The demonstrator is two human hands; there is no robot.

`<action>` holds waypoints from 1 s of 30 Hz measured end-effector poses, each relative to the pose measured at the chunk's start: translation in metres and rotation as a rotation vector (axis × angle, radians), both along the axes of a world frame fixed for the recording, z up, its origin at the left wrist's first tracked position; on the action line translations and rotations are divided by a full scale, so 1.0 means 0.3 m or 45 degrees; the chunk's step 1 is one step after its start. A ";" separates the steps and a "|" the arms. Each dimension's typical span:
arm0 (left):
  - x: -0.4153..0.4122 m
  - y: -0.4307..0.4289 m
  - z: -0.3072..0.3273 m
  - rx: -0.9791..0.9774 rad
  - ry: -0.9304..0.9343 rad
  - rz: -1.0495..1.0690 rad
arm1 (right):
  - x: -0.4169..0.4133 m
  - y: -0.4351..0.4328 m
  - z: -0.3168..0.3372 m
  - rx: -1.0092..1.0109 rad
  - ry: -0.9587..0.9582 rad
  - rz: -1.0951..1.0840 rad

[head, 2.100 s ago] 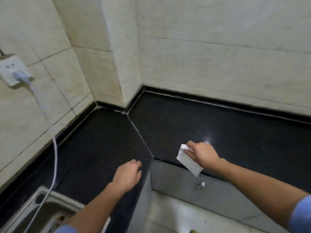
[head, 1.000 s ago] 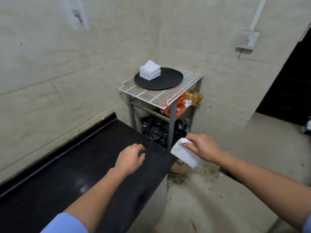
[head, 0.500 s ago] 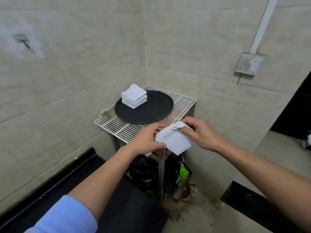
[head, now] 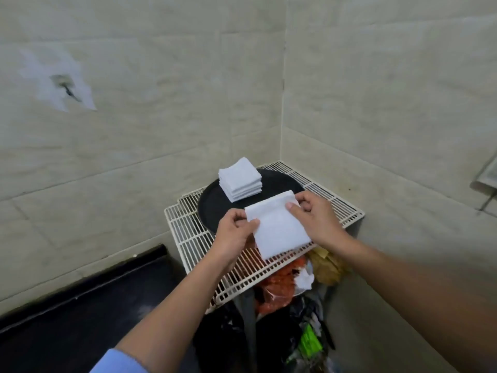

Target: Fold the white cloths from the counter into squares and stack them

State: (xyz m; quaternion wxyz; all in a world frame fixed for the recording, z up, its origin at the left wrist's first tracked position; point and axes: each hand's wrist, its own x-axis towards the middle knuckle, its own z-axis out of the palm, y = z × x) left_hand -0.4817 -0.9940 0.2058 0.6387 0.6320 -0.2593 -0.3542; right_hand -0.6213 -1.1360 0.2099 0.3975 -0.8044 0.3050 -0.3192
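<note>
We hold the white cloth [head: 277, 227] between both hands above the near part of the black round tray [head: 212, 203] and the wire rack [head: 188, 238] under it. Our left hand [head: 234, 232] pinches the cloth's upper left corner between thumb and curled fingers, and our right hand [head: 314, 219] pinches the upper right corner the same way, so the top edge runs fairly straight from one hand to the other. The cloth's lower edge reaches toward the rack's front rim; we cannot tell whether it rests on the wires or hangs just above them. The stack of folded cloths [head: 240, 180] sits on the far left part of the tray, its edges squared and roughly aligned, apart from the cloth we hold. Bare tray shows between the stack and our hands and to the stack's right. The rack stands in the corner where two tiled walls meet, its back and right edges near them, its front and left edges free. The black counter [head: 80, 327] lies at lower left, its end just beside the rack. Under the rack sit an orange bag [head: 279, 289] and a black bag [head: 274, 332], crowding the space below the front rim.
</note>
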 end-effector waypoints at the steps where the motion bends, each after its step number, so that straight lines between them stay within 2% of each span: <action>1: 0.016 -0.011 0.002 0.000 -0.030 0.078 | 0.041 -0.029 -0.008 0.013 0.005 0.015; 4: 0.073 -0.043 0.013 -0.007 -0.201 0.217 | 0.160 -0.107 -0.023 -0.002 0.053 0.037; 9: 0.225 -0.160 0.002 0.106 -0.515 0.250 | 0.352 -0.233 -0.018 -0.159 0.151 0.089; 13: 0.397 -0.297 -0.005 0.151 -0.528 0.303 | 0.526 -0.364 0.019 -0.288 0.199 0.106; 18: 0.579 -0.435 -0.025 0.241 -0.554 0.312 | 0.733 -0.495 0.031 -0.473 0.370 0.189; 23: 0.680 -0.528 -0.077 0.323 -0.590 0.314 | 0.838 -0.583 0.004 -0.598 0.496 0.250; 27: 0.693 -0.551 -0.122 0.452 -0.780 0.292 | 0.842 -0.613 -0.038 -0.704 0.688 0.307; 30: 0.684 -0.534 -0.128 0.527 -0.934 0.260 | 0.820 -0.626 -0.050 -0.703 0.696 0.334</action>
